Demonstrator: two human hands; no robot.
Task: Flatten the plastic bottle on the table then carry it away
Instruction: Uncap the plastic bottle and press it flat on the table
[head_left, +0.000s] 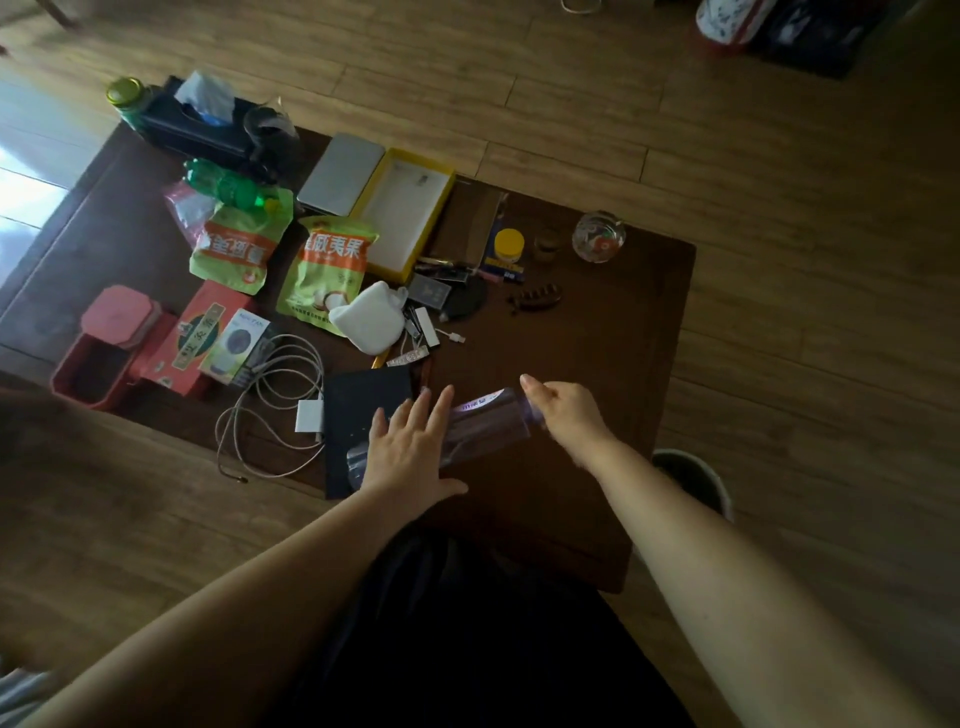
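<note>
A clear plastic bottle (480, 423) with a purple-tinted label lies on its side near the front edge of the dark wooden table (613, 332). My left hand (410, 449) lies flat on the bottle's left part, palm down, fingers spread. My right hand (563, 410) grips the bottle's right end, fingers curled round it. The bottle's left end (356, 462) pokes out beside my left wrist, over a black sheet (358, 410).
The table's left and middle hold snack bags (327, 270), red boxes (197, 338), a coiled cable (270, 410), a white pouch (371, 317), a yellow open box (402, 208) and a glass ashtray (597, 236). A bin (696, 478) stands on the floor at the right.
</note>
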